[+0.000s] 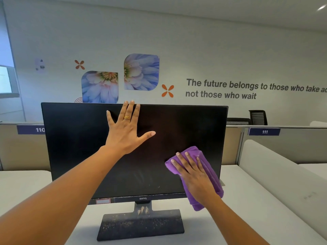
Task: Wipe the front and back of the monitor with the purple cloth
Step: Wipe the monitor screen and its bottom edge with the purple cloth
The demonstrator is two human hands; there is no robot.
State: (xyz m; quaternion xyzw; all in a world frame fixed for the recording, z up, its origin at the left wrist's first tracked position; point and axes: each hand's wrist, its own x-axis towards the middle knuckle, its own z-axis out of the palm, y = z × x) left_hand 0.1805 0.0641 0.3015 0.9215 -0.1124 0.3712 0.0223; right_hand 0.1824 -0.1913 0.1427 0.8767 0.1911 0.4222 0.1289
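While both forearms reach in from the bottom corners, cut off by the frame below the elbows, the nearest thing between them is the monitor stand point(141, 225), a dark flat base speckled with dust or scuffs on the pale desk point(247, 206). Just above it the monitor point(79, 147) stands upright facing the viewer, its screen dark, with a small maker's name on the lower bezel and a sticker at the lower left that is too small to read. Low on the right side of the screen the right hand point(194, 175) lies flat, fingers together and extended, pressing the purple cloth point(208, 170) against the glass; the cloth is bunched, hangs past the bottom bezel, and hides the screen's lower right corner. Higher up, near the middle, the left hand point(126, 131) is spread wide and empty, palm on the screen, fingertips reaching the top edge, a gold ring point(127, 117) on one finger. Behind the monitor, desk partitions carry number plates, the left one partly hidden by the screen. Farther back a dark office chair point(258, 117) shows only its backrest, and the wall bears flower pictures point(141, 71), one cut by the monitor's top edge, and lettering that runs off the right edge.
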